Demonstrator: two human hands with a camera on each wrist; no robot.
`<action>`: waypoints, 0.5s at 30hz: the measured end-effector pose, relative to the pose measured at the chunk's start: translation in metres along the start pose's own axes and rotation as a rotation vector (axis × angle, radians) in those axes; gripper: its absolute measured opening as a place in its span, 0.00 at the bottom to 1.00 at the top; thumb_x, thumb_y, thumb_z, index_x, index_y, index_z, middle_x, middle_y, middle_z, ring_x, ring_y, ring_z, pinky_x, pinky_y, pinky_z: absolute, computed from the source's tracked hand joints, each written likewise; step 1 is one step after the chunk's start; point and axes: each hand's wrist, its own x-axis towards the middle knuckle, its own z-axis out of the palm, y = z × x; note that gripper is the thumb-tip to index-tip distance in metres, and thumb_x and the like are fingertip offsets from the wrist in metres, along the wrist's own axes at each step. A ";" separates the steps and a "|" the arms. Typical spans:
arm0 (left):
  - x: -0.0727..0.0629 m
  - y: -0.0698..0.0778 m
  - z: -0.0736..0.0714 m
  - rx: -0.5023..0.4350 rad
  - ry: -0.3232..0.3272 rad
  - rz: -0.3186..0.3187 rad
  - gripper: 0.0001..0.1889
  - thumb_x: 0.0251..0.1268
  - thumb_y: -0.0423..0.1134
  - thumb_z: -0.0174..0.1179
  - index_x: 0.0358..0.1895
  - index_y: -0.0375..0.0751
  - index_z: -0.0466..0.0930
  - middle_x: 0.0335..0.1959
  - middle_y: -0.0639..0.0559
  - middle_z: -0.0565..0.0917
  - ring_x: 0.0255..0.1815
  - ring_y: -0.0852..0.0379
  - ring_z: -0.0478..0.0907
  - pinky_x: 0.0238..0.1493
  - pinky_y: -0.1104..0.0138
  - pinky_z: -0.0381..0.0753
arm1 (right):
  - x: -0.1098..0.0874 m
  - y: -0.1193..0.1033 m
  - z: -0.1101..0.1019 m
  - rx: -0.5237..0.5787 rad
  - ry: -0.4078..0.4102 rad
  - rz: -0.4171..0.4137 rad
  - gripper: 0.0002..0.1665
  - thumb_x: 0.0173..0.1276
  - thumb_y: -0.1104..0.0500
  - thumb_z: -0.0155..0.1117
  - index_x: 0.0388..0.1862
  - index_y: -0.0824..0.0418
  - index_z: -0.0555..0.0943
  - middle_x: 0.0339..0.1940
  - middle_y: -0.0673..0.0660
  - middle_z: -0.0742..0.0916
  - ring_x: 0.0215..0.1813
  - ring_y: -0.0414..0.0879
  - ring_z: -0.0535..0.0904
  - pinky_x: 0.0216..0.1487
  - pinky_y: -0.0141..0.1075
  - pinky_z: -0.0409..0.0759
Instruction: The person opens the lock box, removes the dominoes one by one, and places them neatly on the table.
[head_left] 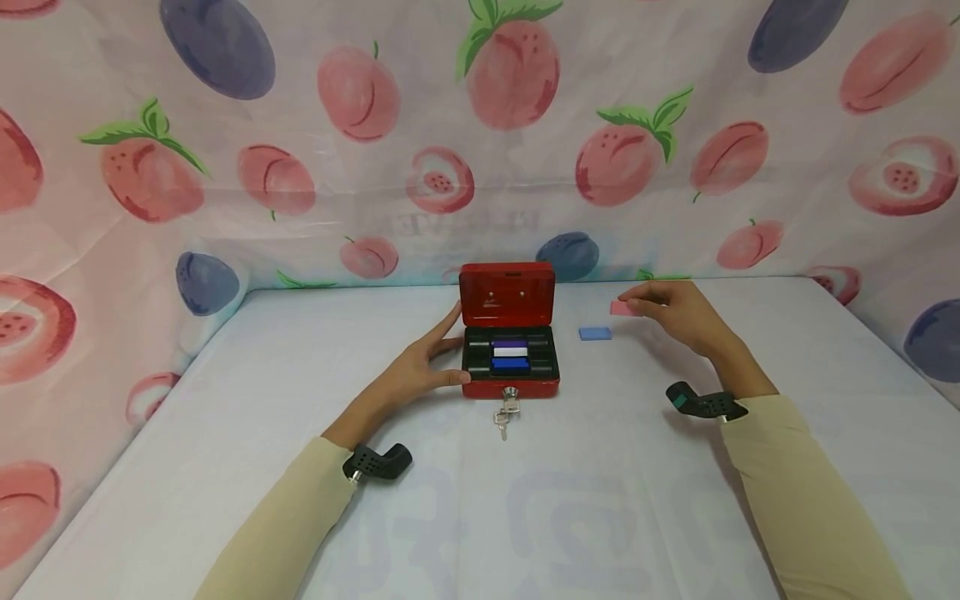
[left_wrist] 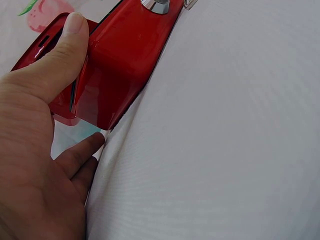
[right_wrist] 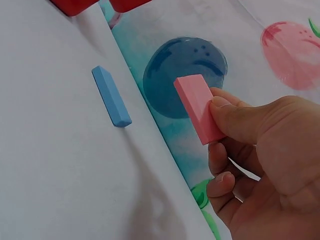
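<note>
The right hand [head_left: 671,317] pinches one pink block [right_wrist: 195,105] at its fingertips, above the surface [head_left: 637,500]; the thumb hides part of one side. One blue block [right_wrist: 111,97] lies between it and the box [head_left: 540,389]. The left hand [head_left: 408,371] is spread, thumb touching the box's corner. Inside sit apparently three bars [head_left: 510,352], small and hard to separate. Both wrist views crop the box.

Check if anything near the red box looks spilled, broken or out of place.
Nothing stands out: I see no spill or damage. The red box sits upright, lid open, keys at the front. The light blue block lies loose beside it, and the pink block is in the right grip.
</note>
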 end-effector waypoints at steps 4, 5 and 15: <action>0.007 -0.020 0.001 0.012 0.016 0.006 0.52 0.56 0.43 0.70 0.76 0.71 0.41 0.70 0.43 0.64 0.69 0.49 0.63 0.69 0.45 0.51 | -0.001 0.003 -0.001 -0.021 -0.024 0.025 0.20 0.71 0.51 0.59 0.55 0.60 0.81 0.53 0.61 0.82 0.57 0.55 0.73 0.57 0.51 0.72; 0.008 -0.025 0.001 0.016 0.020 0.009 0.52 0.55 0.44 0.71 0.75 0.73 0.41 0.70 0.44 0.65 0.69 0.50 0.63 0.69 0.46 0.51 | -0.001 0.003 -0.002 -0.027 -0.032 0.031 0.20 0.71 0.50 0.59 0.55 0.60 0.81 0.53 0.61 0.82 0.58 0.55 0.72 0.57 0.51 0.72; 0.009 -0.026 0.002 0.002 0.018 -0.004 0.52 0.55 0.43 0.70 0.75 0.74 0.41 0.70 0.45 0.65 0.70 0.49 0.62 0.69 0.43 0.50 | -0.003 0.013 -0.001 -0.064 -0.104 0.048 0.17 0.72 0.54 0.57 0.53 0.62 0.82 0.55 0.64 0.81 0.58 0.57 0.71 0.54 0.48 0.70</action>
